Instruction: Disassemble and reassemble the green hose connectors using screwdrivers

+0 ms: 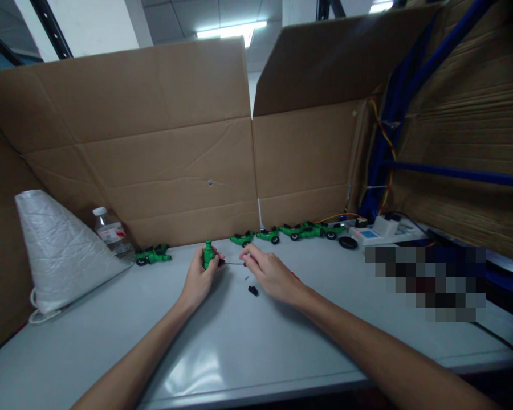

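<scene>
My left hand (199,274) is closed around a green toy car body (208,254), held up above the grey table. A small black part (221,262) shows at the body's right side. In my right hand (267,270), the fingers pinch a thin screwdriver (234,263), its shaft pointing left with the tip at that black part. Most of the screwdriver's handle is hidden by my fingers. Below my right hand, a small black piece (253,290) lies on the table, and a tiny screw-like bit (247,278) lies near it.
Several green toy cars (294,230) line the back cardboard wall (188,165); another green car (153,254) sits left. A bottle (113,232) and a silvery bag (64,256) stand at far left. A power strip (387,230) and black ring (347,243) lie right.
</scene>
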Motion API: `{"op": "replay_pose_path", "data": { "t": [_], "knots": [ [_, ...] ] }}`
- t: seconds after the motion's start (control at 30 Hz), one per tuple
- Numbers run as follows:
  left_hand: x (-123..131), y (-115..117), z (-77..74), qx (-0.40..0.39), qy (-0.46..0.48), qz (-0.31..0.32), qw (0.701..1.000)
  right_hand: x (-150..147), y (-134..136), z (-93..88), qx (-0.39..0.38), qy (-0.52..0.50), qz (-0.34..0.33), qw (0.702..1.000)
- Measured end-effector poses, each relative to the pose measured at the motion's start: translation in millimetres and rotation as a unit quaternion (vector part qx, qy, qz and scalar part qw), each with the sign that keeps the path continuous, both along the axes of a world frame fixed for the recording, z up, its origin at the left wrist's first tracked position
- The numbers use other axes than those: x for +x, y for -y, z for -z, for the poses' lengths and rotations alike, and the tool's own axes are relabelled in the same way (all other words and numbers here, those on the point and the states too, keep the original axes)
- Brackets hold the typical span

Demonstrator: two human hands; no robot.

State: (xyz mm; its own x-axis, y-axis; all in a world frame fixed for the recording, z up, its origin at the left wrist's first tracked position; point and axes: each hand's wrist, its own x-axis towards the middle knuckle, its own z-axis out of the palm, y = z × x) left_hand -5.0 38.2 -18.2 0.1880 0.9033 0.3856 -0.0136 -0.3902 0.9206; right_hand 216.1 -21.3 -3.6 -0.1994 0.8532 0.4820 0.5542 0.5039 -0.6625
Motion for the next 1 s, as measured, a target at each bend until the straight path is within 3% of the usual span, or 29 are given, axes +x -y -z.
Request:
{"op": "replay_pose_path", "data": {
  "t": [0.2, 0.43, 0.63, 0.83, 1.0],
  "knots": [
    [-2.1, -0.7, -0.8, -0.018, 0.036, -0.003, 0.999, -1.9, 7.7, -5.7, 0.084, 0.017, -0.057, 0.995],
    [-1.5, 2.3, 0.0, -0.022, 0.038, 0.014, 0.999, -2.8, 1.0, 5.3, 0.013, 0.004, 0.002, 1.000],
    [-5.0, 1.3, -4.0, -0.022, 0.052, 0.007, 0.998, -5.3, 7.0, 3.2, 0.095, 0.020, -0.051, 0.994],
    [-2.9, 3.3, -6.4, -0.010, 0.032, 0.021, 0.999, -7.6, 4.9, 8.0, 0.025, 0.004, 0.016, 1.000],
    [-5.7, 3.6, -9.3, 0.024, 0.013, 0.009, 1.000, -5.3, 5.7, 2.6, 0.071, -0.033, -0.009, 0.997]
  ]
}}
